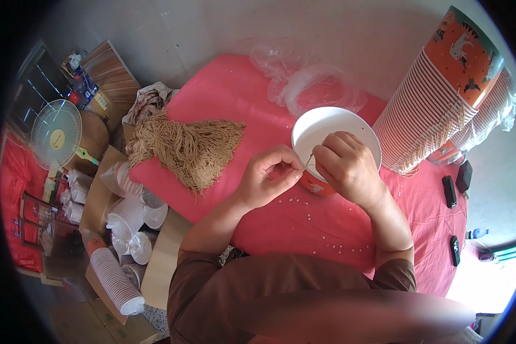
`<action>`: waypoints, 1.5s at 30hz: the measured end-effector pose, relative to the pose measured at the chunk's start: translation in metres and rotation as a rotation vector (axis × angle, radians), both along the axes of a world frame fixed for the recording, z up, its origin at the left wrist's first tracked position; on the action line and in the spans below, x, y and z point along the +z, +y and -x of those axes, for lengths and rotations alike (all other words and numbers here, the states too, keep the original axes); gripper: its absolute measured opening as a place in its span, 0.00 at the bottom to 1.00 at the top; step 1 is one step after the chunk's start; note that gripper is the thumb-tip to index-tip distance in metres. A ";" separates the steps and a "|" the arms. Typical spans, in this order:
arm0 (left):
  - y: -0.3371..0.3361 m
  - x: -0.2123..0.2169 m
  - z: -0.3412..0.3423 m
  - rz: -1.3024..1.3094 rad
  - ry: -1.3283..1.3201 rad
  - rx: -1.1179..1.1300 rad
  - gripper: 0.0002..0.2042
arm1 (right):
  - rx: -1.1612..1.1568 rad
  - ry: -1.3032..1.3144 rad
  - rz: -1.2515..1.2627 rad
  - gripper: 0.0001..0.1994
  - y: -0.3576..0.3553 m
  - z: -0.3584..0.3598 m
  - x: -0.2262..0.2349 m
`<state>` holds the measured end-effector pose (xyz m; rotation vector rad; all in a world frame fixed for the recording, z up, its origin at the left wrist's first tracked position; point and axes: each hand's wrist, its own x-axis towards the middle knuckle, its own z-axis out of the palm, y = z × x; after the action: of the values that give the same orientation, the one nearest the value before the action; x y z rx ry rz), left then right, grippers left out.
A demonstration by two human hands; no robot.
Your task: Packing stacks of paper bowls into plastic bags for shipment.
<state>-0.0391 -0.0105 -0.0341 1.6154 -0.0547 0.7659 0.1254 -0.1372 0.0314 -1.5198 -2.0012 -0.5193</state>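
A paper bucket (333, 117), white inside with an orange outer wall, stands on the red-covered table in front of me. At its near rim my left hand (271, 176) pinches a thin tan cord (309, 161) between thumb and index finger. My right hand (346, 165) is over the bucket's opening, its fingers closed on the same cord and hiding part of it. A big bundle of loose tan cords (192, 146) lies on the table to the left of my hands.
Tall nested paper buckets (418, 109), cords hanging from them, lean at right. Clear plastic bags (321, 86) lie behind. Small white bits (333, 247) dot the red cloth (281, 229). A cardboard box (166, 258) with stacked cups stands lower left. Dark small devices (449, 192) lie at the right edge.
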 end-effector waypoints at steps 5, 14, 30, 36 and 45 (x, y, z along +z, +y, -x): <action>0.006 0.011 -0.004 -0.040 -0.033 0.157 0.05 | 0.064 -0.073 -0.061 0.11 -0.007 -0.001 0.007; -0.012 0.021 -0.009 -0.202 0.008 0.211 0.05 | 0.082 -0.193 -0.162 0.10 -0.012 0.004 0.005; -0.013 0.017 -0.009 -0.618 -0.152 0.476 0.07 | 0.115 -0.266 -0.200 0.13 -0.017 0.002 0.011; -0.014 0.010 -0.013 -0.637 -0.136 0.487 0.06 | -0.030 -0.284 -0.306 0.13 -0.025 -0.014 0.028; -0.010 0.004 -0.016 -0.649 -0.088 0.417 0.05 | -0.144 -0.211 -0.302 0.11 -0.016 -0.036 0.020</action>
<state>-0.0234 -0.0209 -0.0303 2.2445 -0.0308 1.2263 0.1616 -0.1528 0.0519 -1.4738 -1.8667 -1.0296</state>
